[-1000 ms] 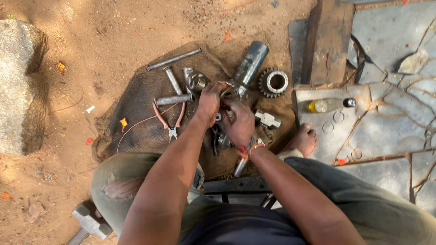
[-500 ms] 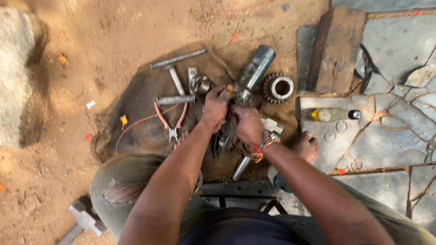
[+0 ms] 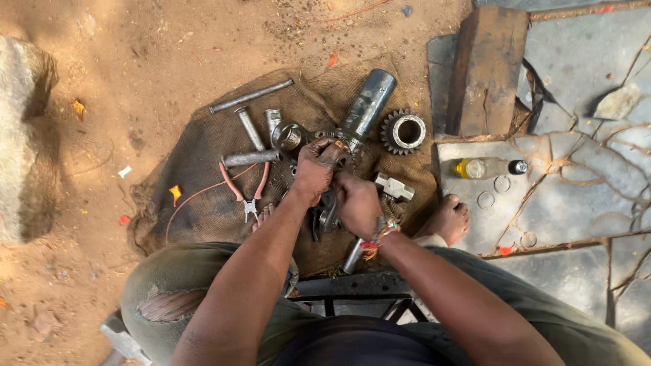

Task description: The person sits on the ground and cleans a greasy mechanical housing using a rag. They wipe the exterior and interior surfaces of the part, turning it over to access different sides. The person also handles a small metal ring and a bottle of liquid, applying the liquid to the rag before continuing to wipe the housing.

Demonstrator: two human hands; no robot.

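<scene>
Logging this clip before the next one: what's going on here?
A person sits low over a brown sackcloth on sandy ground. Both hands grip a greasy metal assembly at its middle: the left hand higher up, the right hand just below. Around them lie a steel cylinder, a toothed gear, several metal rods and red-handled pliers. A small bottle rests on stone slabs nearby.

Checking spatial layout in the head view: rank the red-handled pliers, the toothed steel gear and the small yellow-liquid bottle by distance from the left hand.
From the left hand:
1. Red-handled pliers, on the sacking to its left.
2. Toothed steel gear, up and right.
3. Small yellow-liquid bottle, far right on the stone slab.
</scene>
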